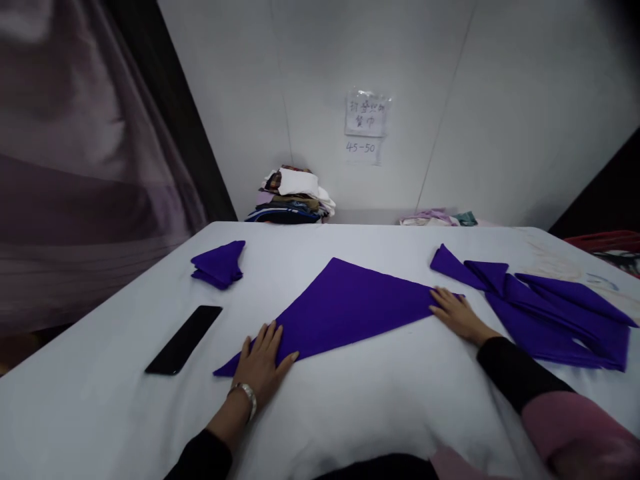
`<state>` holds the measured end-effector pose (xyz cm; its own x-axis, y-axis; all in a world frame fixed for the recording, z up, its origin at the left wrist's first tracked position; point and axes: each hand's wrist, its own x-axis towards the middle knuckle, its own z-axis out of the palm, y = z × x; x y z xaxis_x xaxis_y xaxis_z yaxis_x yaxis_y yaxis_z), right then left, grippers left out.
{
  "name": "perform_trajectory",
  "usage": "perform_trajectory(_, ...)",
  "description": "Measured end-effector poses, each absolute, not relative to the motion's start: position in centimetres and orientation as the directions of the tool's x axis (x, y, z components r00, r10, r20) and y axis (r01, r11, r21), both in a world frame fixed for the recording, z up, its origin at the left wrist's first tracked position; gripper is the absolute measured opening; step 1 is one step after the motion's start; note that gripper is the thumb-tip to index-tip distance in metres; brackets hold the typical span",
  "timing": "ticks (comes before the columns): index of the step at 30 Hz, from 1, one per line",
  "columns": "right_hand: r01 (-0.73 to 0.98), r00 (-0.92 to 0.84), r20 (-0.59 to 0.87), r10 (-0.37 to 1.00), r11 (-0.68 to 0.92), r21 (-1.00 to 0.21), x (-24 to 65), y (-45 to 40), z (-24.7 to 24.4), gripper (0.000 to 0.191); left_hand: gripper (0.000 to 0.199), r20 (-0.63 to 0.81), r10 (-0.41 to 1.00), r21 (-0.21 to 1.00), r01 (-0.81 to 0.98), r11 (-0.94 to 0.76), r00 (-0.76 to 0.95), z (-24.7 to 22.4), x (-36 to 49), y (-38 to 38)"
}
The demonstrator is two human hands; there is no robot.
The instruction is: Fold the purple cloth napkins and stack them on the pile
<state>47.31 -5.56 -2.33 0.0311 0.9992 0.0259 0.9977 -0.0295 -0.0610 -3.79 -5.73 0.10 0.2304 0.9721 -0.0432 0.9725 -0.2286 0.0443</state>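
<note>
A purple cloth lies flat on the white-covered table as a wide triangle, its peak pointing toward the wall. My left hand, with a silver bracelet at the wrist, rests open on the cloth near its left corner, fingers spread. Near the right corner, my right hand lies open, its fingertips on the cloth. Neither hand grips anything. To the right is a loose heap of purple cloth. A small folded purple bundle sits at the back left.
A black phone lies on the table left of my left hand. Beyond the far edge are a stack of folded clothes and more fabric. Handwritten paper signs hang on the wall. A curtain hangs at the left.
</note>
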Motion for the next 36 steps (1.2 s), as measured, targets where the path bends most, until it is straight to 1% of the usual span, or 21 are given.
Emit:
perform_trajectory(1, 0.995, 0.094, 0.040, 0.995, -0.093, -0.034, 49.3, -5.5, -2.9, 0.059, 0.075, -0.042, 0.972, 0.054, 0.972, -0.228, 0.231, 0.2, -3.8, -5.8)
perform_trajectory(2, 0.993, 0.116, 0.041, 0.992, -0.116, -0.011, 51.0, -5.5, -3.4, 0.056, 0.075, -0.043, 0.972, 0.064, 0.972, -0.226, 0.229, 0.2, -3.8, -5.9)
perform_trajectory(5, 0.990, 0.132, 0.069, 0.989, -0.135, 0.049, 53.9, -5.4, -4.3, 0.050, 0.074, -0.052, 0.973, 0.096, 0.971, -0.220, 0.226, 0.4, -3.9, -6.0)
perform_trajectory(7, 0.989, 0.107, 0.113, 0.988, -0.117, 0.086, 53.4, -5.5, -4.2, 0.047, 0.074, -0.075, 0.972, 0.118, 0.970, -0.213, 0.223, 0.7, -3.9, -6.0)
perform_trajectory(10, 0.996, -0.013, 0.194, 0.981, -0.004, 0.089, 49.4, -5.6, -3.2, 0.048, 0.077, -0.102, 0.972, 0.146, 0.970, -0.195, 0.210, 1.5, -3.4, -5.9)
perform_trajectory(12, 0.998, -0.066, 0.236, 0.969, 0.062, 0.024, 45.2, -5.6, -2.2, 0.054, 0.078, -0.085, 0.970, 0.152, 0.965, -0.214, 0.228, 2.2, -2.1, -5.8)
perform_trajectory(15, 0.964, -0.240, 0.189, 0.952, 0.256, -0.066, 38.5, -5.7, -0.9, 0.062, 0.080, -0.056, 0.936, 0.166, 0.928, -0.333, 0.346, 3.0, 1.1, -5.4)
perform_trajectory(18, 0.900, -0.407, 0.137, 0.903, 0.422, -0.112, 33.6, -5.7, -0.4, 0.064, 0.079, -0.028, 0.878, 0.190, 0.865, -0.464, 0.478, 2.8, 4.6, -5.0)
perform_trajectory(20, 0.863, -0.477, 0.115, 0.871, 0.490, -0.126, 31.8, -5.6, -0.5, 0.064, 0.078, 0.003, 0.852, 0.206, 0.834, -0.512, 0.523, 2.2, 6.4, -4.8)
perform_trajectory(25, 0.835, -0.529, 0.089, 0.844, 0.537, -0.122, 31.0, -5.4, -1.5, 0.062, 0.082, 0.008, 0.829, 0.270, 0.797, -0.540, 0.559, 1.1, 9.0, -5.0)
perform_trajectory(31, 0.811, -0.569, 0.148, 0.809, 0.582, -0.058, 32.2, -5.1, -3.4, 0.059, 0.083, 0.000, 0.767, 0.387, 0.707, -0.592, 0.642, 1.7, 12.3, -5.4)
perform_trajectory(33, 0.802, -0.583, 0.159, 0.797, 0.595, -0.044, 32.5, -5.0, -3.9, 0.058, 0.082, -0.003, 0.768, 0.424, 0.697, -0.579, 0.640, 1.5, 13.3, -4.8)
perform_trajectory(36, 0.815, -0.567, 0.151, 0.810, 0.578, -0.039, 32.5, -5.1, -3.9, 0.059, 0.083, -0.030, 0.813, 0.438, 0.739, -0.512, 0.581, 0.8, 13.5, -3.5)
